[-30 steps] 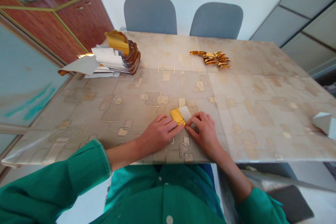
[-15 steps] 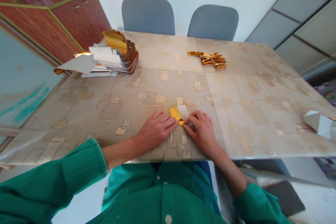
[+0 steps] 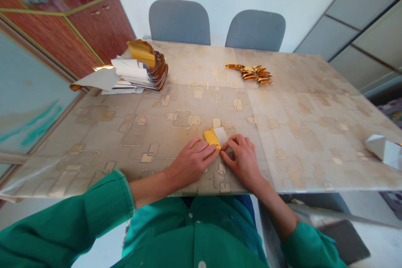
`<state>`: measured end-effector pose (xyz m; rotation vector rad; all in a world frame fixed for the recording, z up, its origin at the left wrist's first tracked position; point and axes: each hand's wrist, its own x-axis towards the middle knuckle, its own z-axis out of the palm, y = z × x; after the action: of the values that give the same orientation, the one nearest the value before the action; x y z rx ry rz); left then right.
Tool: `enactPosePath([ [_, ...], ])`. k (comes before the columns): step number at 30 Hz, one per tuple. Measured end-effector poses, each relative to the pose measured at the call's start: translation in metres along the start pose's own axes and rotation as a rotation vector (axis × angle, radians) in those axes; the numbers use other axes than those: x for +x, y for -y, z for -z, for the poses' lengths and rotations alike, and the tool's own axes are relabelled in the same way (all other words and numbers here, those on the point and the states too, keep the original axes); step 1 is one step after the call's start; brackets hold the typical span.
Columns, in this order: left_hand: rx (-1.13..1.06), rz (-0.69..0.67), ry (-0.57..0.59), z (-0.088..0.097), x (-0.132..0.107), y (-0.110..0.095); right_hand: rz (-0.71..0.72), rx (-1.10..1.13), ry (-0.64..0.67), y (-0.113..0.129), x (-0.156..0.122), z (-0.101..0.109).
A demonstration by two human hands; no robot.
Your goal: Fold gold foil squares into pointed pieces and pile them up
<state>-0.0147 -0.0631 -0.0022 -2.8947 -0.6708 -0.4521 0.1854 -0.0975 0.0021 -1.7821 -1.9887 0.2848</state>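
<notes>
Gold-and-white folded paper [image 3: 212, 139] lay flat on the bench [image 3: 317, 163] right in front of us, between our two hands. Our left hand [image 3: 194, 163] held it down with its fingers close together, their tips on the gold end. Our right hand [image 3: 241, 162] was curled narrowly, its fingertips [image 3: 226, 155] against the white flap. Green sleeves [image 3: 69, 205] ended partway down our forearms. Farther off, a white folded piece [image 3: 381, 150] sat at the bench's right edge, gold folded pieces [image 3: 256, 74] lay clustered ahead, and a stack of gold-and-white sheets [image 3: 143, 71] stood to the left. Two grey chairs [image 3: 179, 23] stood beyond the bench, a wooden cabinet [image 3: 103, 29] further left.
</notes>
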Motion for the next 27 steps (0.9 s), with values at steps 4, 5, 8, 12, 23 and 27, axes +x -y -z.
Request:
enactPosePath([
  [4, -0.010, 0.012, 0.032, 0.000, 0.002, 0.002, 0.020, -0.023, 0.006, -0.004, 0.000, 0.001],
  [5, -0.008, 0.015, 0.031, 0.001, 0.003, 0.005, 0.052, -0.020, 0.017, -0.006, 0.000, 0.003],
  [8, 0.005, 0.034, 0.047, 0.002, 0.001, 0.018, 0.211, -0.002, 0.084, -0.015, 0.004, 0.011],
  [12, -0.011, -0.032, 0.104, 0.002, -0.004, 0.033, 0.357, -0.003, 0.139, -0.023, 0.012, 0.019],
  [23, -0.112, -0.062, 0.056, 0.004, -0.002, 0.034, 0.620, -0.032, 0.206, -0.034, 0.036, 0.023],
  [27, -0.131, -0.104, 0.001, 0.000, 0.007, 0.039, 0.683, -0.031, 0.248, -0.034, 0.046, 0.024],
])
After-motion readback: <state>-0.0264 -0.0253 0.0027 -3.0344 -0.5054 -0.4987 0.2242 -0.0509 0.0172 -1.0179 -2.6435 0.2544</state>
